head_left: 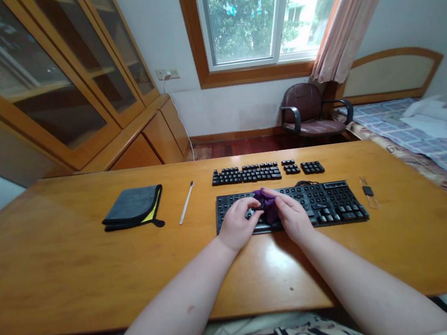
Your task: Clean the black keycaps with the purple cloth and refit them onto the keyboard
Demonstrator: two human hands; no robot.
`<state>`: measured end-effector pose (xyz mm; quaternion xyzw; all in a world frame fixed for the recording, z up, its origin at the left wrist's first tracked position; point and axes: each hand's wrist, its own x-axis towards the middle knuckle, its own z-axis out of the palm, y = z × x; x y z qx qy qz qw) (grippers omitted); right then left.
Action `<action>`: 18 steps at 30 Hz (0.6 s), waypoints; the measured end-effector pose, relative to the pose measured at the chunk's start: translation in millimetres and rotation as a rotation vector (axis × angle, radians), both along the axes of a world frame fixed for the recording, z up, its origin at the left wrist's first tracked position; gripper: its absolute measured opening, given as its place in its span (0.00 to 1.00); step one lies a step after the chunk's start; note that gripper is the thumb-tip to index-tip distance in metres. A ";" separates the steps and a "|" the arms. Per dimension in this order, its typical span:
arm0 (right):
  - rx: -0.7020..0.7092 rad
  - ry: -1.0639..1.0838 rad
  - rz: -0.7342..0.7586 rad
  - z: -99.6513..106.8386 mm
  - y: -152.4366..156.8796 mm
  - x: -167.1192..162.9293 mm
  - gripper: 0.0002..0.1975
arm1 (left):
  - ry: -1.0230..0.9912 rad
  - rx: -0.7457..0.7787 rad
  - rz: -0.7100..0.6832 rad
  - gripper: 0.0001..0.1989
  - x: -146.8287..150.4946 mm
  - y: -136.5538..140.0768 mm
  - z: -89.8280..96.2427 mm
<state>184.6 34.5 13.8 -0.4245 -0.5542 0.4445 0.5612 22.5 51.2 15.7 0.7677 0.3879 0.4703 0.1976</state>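
A black keyboard (321, 199) lies on the wooden desk, most of its keycaps off and some still on at its lower right. Over its middle, my right hand (295, 217) is closed on a crumpled purple cloth (271, 211). My left hand (239, 223) is curled beside it, thumb and fingertips bent toward the cloth around a small black piece that looks like a keycap (262, 204). Fingers partly hide that piece. Behind the keyboard, loose black keycaps (245, 174) stand in rows, laid out in keyboard order.
On the desk (78, 278), a folded grey cloth (132, 205) with a yellow inside lies left, with a white toothbrush (187, 202) beside it. A wire keycap puller (368, 191) lies right of the keyboard. Beyond the desk stand an armchair (307, 103) and a bed (400, 118).
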 end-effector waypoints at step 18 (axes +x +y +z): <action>-0.254 0.063 -0.068 -2.0 6.5 1.4 0.17 | -0.220 -0.258 -0.143 0.11 1.9 -1.7 0.9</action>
